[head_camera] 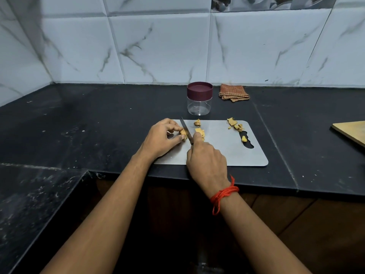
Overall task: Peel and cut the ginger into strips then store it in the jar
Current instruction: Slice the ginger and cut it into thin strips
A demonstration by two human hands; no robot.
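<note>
Here, centre frame, the right hand (205, 157) grips a steel knife (185, 129), blade against a yellow peeled ginger chunk (183, 133) pinched by the left hand (161, 138) on the grey metal cutting board (227, 152). Cutting seems underway; next, thin strips. Behind, the clear maroon-lidded jar (199, 99) sits closed.

White marble-look wall tiles (158, 46), grey veins, glossy. Black stone counter (79, 125), L-shaped, speckled. Brown wooden cabinet fronts (286, 214) beneath. Folded checked cloth (234, 92) by wall. Wooden board (351, 131) at right edge.
</note>
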